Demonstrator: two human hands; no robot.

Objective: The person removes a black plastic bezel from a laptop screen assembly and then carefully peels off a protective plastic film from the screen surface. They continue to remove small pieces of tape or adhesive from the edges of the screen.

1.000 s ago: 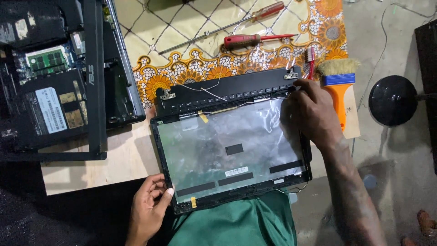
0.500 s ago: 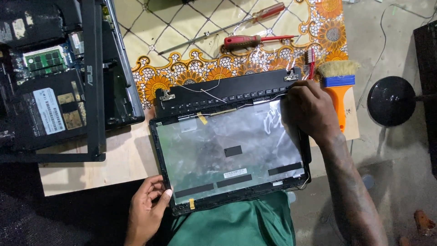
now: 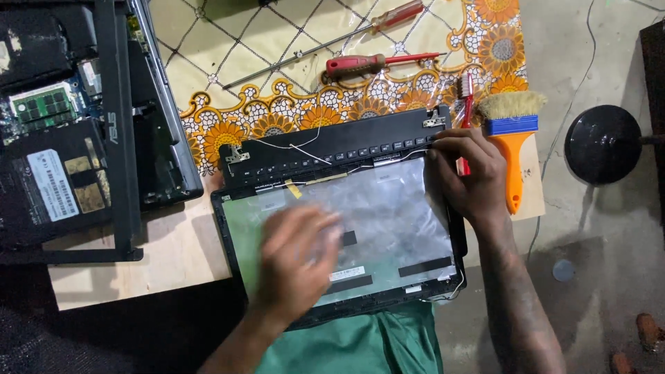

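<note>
A black laptop lid with a silvery screen back (image 3: 388, 215) lies on the wooden board in front of me, hinges and thin white wires along its far edge. My left hand (image 3: 299, 262) is blurred with motion over the left-centre of the silvery panel, fingers spread, holding nothing. My right hand (image 3: 465, 177) rests on the lid's upper right corner, fingertips touching the edge near the right hinge (image 3: 435, 121).
An opened laptop base (image 3: 69, 131) with exposed circuit parts lies at the left. Two screwdrivers (image 3: 374, 64) rest on a flowered cloth (image 3: 228, 55) behind the lid. A red toothbrush (image 3: 465, 93) and an orange-handled brush (image 3: 511, 145) lie at the right, a black round stand (image 3: 603, 144) beyond.
My left hand has left the lid's lower left edge and moved up over the silvery panel. The right hand stays at the upper right corner.
</note>
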